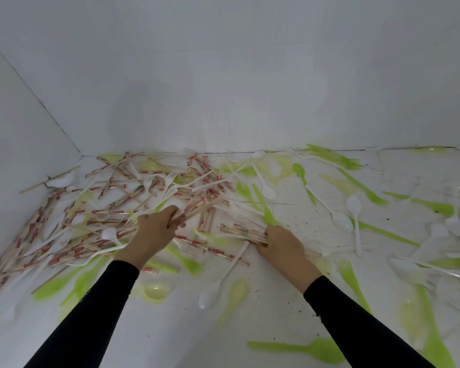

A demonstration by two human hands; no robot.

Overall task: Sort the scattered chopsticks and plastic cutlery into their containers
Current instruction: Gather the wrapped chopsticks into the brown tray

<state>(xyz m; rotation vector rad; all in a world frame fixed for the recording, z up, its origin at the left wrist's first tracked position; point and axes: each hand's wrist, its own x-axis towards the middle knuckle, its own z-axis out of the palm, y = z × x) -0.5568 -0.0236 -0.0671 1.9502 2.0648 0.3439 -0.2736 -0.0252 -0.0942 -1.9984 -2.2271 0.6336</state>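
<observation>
Gathering step, by my reading: square the stick ends and shake out stray plastic before lifting, since white forks (170,179) are tangled through the chopstick heap (104,205); no container in view. Left hand (154,229), at the heap's near-right edge, fingers curled round a small bundle (197,208) angled up and away from the heap. Right hand (282,245), further right of the heap, grips a second bundle (244,232) low against the white surface (276,314), a green piece (266,208) just beyond its knuckles; both forearms extended, wrists low.
</observation>
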